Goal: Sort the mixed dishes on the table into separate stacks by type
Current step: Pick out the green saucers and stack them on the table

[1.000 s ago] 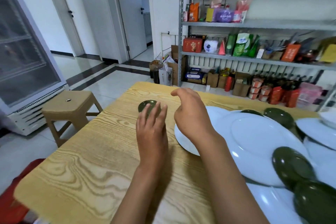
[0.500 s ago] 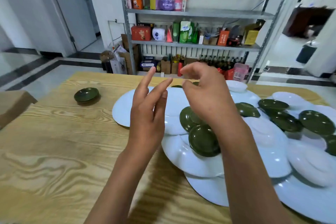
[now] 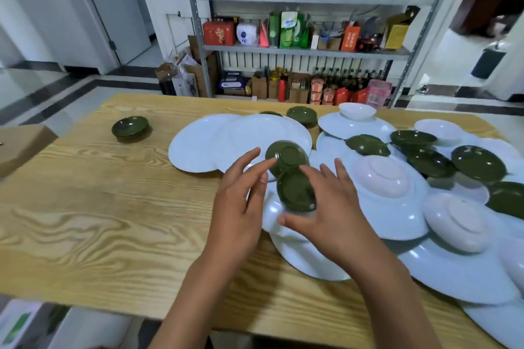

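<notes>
A wooden table holds the dishes. One small green bowl sits alone near its far left side. Big white plates lie spread over the right half (some overlap), with another green bowl behind them.

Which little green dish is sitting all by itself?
The green dish at the far left of the wooden table. It stands alone on bare wood; every other green dish lies among the white plates.
</notes>
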Demonstrator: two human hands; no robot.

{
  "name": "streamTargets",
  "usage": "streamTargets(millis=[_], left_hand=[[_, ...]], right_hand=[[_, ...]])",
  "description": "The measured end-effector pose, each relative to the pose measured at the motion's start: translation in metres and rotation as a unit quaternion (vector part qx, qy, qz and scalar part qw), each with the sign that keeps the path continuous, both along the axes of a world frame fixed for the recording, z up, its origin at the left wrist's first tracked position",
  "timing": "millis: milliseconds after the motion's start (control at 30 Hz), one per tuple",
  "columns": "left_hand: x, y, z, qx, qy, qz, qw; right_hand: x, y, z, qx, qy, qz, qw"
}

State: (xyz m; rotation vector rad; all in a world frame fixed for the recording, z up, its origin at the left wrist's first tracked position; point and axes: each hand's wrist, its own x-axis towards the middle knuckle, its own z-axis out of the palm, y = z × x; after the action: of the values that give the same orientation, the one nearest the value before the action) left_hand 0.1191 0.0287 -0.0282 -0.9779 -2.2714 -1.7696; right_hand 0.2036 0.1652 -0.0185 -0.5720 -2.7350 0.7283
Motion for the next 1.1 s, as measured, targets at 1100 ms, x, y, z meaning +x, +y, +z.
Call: streamTargets(millis=[1100], left_hand=[[-0.042, -0.087, 0.022, 0.021, -0.208, 0.148, 0.967]], right_hand=[[-0.064, -0.093, 0.028, -0.073, 0.127, 0.128, 0.981]])
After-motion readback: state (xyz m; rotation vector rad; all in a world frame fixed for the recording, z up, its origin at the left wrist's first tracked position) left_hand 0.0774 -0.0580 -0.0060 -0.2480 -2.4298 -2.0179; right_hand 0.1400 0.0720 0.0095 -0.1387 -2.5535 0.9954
